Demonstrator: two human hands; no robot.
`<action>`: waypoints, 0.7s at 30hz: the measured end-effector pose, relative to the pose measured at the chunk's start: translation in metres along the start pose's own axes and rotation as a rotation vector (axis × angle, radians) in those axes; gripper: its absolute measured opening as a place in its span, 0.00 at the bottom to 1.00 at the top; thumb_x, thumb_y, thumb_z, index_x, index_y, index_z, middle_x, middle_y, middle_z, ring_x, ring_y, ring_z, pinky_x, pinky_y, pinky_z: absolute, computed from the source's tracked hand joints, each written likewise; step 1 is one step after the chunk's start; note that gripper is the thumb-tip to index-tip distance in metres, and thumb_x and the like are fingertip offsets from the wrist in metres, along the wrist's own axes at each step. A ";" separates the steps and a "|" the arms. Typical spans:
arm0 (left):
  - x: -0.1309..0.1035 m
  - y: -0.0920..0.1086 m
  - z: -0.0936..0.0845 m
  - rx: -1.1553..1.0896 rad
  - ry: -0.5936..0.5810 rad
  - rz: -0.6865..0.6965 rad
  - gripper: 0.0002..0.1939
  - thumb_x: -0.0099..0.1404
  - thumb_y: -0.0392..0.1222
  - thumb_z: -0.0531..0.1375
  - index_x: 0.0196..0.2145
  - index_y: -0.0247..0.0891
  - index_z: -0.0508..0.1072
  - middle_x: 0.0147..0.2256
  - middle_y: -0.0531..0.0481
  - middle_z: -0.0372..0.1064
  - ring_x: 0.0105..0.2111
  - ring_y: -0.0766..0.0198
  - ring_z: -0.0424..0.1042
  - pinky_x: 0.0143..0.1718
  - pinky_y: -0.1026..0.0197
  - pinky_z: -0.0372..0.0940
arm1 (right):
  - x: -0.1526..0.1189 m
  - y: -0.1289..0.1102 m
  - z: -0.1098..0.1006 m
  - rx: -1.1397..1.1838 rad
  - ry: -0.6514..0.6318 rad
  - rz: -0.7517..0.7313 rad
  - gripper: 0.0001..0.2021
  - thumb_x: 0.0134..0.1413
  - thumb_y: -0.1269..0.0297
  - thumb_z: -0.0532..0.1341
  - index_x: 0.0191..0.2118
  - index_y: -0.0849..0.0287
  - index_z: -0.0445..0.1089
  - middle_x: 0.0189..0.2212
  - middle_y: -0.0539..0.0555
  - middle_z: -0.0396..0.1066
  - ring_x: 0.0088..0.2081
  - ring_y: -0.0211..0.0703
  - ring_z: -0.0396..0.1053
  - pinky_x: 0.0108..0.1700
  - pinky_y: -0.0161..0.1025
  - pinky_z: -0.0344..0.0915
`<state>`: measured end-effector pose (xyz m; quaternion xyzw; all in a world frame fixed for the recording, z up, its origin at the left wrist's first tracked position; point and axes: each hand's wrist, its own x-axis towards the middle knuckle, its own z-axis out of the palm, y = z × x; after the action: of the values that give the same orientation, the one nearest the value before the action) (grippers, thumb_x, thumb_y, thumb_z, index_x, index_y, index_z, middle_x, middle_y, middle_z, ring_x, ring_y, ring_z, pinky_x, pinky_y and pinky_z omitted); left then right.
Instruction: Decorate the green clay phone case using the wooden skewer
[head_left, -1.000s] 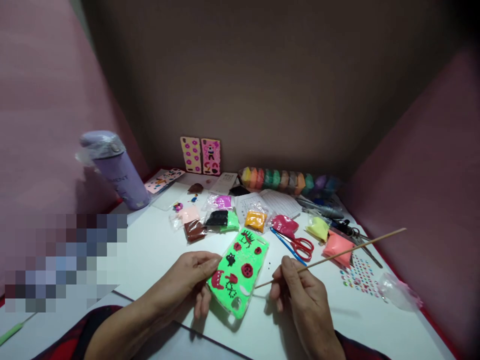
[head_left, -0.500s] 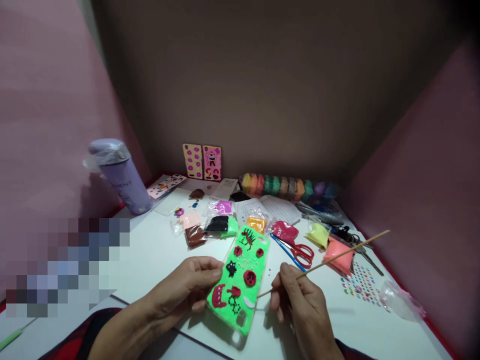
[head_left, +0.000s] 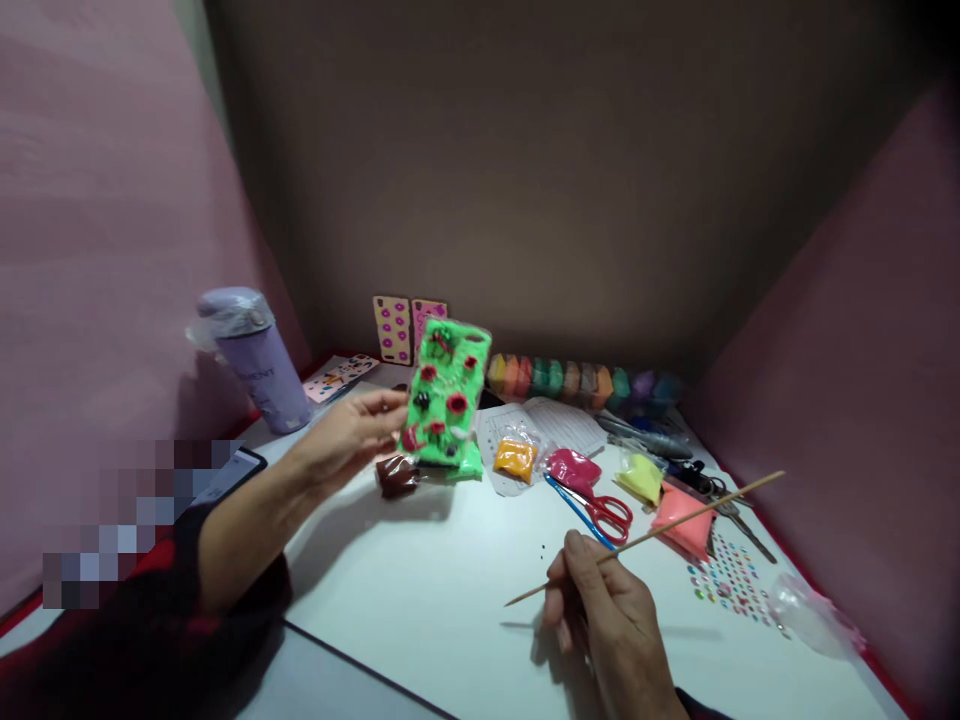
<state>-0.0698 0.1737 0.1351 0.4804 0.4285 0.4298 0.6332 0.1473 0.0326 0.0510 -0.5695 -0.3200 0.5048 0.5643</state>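
Got a green phone case pinched at the edge, just right of the fingers of the left hand, plus a thin stick gripped in the right hand. Probably eyeballing the decorations; should call for a steady grip next.

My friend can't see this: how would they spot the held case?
Find the dark back wall. In front, the left hand holds the case. It is bright green, decorated in red and black, unlike the yellow case and pink case behind it.

Small craft workspace
Pink walls left and right; white table bearing scissors, bagged clay, gem stickers.
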 end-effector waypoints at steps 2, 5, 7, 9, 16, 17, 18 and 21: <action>0.032 0.014 -0.006 -0.008 0.088 0.125 0.13 0.47 0.34 0.69 0.33 0.32 0.75 0.29 0.48 0.74 0.28 0.65 0.72 0.32 0.63 0.66 | 0.000 -0.001 0.000 -0.006 -0.003 0.017 0.25 0.51 0.41 0.56 0.24 0.62 0.64 0.12 0.48 0.63 0.12 0.28 0.54 0.14 0.25 0.52; 0.081 0.024 -0.009 -0.028 0.207 0.228 0.10 0.46 0.28 0.67 0.29 0.31 0.74 0.26 0.50 0.72 0.24 0.67 0.71 0.27 0.65 0.66 | 0.001 -0.002 0.000 -0.003 -0.014 0.025 0.25 0.50 0.40 0.56 0.24 0.62 0.65 0.11 0.48 0.63 0.12 0.28 0.54 0.14 0.26 0.52; 0.110 0.024 -0.010 -0.027 0.231 0.242 0.10 0.46 0.27 0.66 0.28 0.31 0.73 0.23 0.52 0.71 0.22 0.68 0.70 0.25 0.67 0.64 | 0.002 -0.002 0.000 0.009 -0.023 0.025 0.25 0.49 0.40 0.57 0.24 0.62 0.65 0.11 0.48 0.63 0.12 0.28 0.54 0.15 0.26 0.52; 0.135 0.021 -0.011 -0.023 0.248 0.232 0.09 0.47 0.25 0.65 0.28 0.31 0.73 0.21 0.52 0.70 0.20 0.69 0.69 0.23 0.67 0.63 | 0.003 -0.001 0.000 0.038 -0.018 0.028 0.25 0.48 0.40 0.58 0.24 0.62 0.65 0.10 0.48 0.63 0.12 0.28 0.53 0.14 0.26 0.52; 0.189 -0.004 -0.016 -0.033 0.236 0.177 0.04 0.62 0.36 0.59 0.34 0.31 0.71 0.28 0.52 0.69 0.25 0.69 0.69 0.27 0.64 0.66 | 0.006 0.008 0.002 0.155 -0.018 0.095 0.25 0.46 0.40 0.59 0.24 0.61 0.64 0.09 0.47 0.61 0.10 0.28 0.51 0.13 0.26 0.50; 0.194 -0.008 -0.016 -0.040 0.227 0.163 0.07 0.64 0.39 0.57 0.37 0.32 0.70 0.31 0.51 0.70 0.27 0.69 0.69 0.29 0.63 0.67 | 0.007 0.009 0.002 0.161 -0.017 0.097 0.25 0.46 0.40 0.60 0.24 0.61 0.64 0.10 0.47 0.61 0.10 0.27 0.51 0.13 0.26 0.49; 0.198 -0.011 -0.015 -0.050 0.214 0.151 0.09 0.66 0.41 0.56 0.39 0.32 0.70 0.34 0.49 0.69 0.30 0.67 0.70 0.31 0.61 0.68 | 0.007 0.010 0.002 0.158 -0.015 0.095 0.25 0.47 0.40 0.59 0.24 0.62 0.64 0.10 0.47 0.61 0.11 0.27 0.52 0.13 0.26 0.48; 0.210 -0.019 -0.011 -0.106 0.164 0.149 0.12 0.66 0.42 0.56 0.44 0.33 0.68 0.40 0.46 0.68 0.35 0.64 0.70 0.35 0.58 0.69 | 0.007 0.012 0.002 0.125 -0.013 0.077 0.25 0.47 0.41 0.59 0.24 0.62 0.64 0.10 0.47 0.62 0.11 0.27 0.52 0.15 0.26 0.50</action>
<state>-0.0226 0.3739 0.0878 0.4401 0.4189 0.5356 0.5865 0.1448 0.0383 0.0380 -0.5416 -0.2692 0.5490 0.5769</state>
